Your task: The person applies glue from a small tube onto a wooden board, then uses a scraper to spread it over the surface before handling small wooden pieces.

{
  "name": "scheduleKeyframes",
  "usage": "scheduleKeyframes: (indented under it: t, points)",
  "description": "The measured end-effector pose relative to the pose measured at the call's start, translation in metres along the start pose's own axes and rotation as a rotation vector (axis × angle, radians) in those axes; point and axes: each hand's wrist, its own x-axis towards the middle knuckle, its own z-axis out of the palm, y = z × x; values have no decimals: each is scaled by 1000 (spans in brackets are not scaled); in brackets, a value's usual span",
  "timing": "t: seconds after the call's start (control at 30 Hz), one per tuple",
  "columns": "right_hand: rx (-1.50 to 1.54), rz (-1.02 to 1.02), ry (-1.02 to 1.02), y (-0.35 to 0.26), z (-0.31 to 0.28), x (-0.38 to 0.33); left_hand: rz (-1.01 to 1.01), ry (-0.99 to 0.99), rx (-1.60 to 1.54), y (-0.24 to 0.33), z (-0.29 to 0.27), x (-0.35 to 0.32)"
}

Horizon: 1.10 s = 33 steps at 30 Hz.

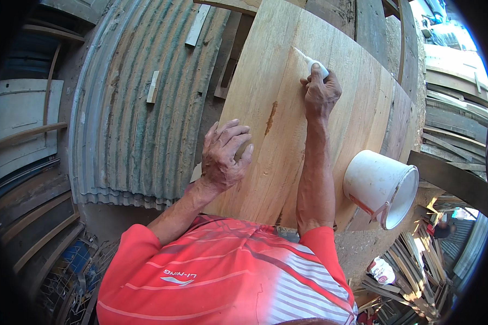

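Note:
My right hand (321, 96) grips a small white squeeze bottle (310, 61) with a long thin nozzle, thumb on top. The nozzle points to the far left, its tip at or just above a pale wooden panel (265, 181) made of joined boards; whether it touches, I cannot tell. A dark brown streak (271, 116) marks the wood between my hands. Near the panel's left edge my left hand (226, 157) holds nothing, its fingers bent and apart.
A white bucket (370, 176) lies tilted on the panel's right side. To the left is a corrugated sheet (135, 141) with two small wood pieces on it. Scrap wood (417, 265) is piled at the lower right, and stacked planks (455, 127) are at the right.

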Motion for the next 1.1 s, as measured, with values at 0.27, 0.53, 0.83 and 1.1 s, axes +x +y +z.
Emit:
scheduleKeyframes:
  t: [0.27, 0.53, 0.83, 1.1]
  points:
    - [12, -6, -2, -1, 1, -2, 0, 1, -3, -1, 0, -1]
    - [45, 20, -10, -5, -1, -8, 1, -3, -1, -1, 0, 0]
    - [28, 8, 4, 1, 0, -5, 5, 3, -9, -1, 0, -1]
    - [23, 1, 1, 0, -1, -6, 6, 1, 0, -1, 1, -1]
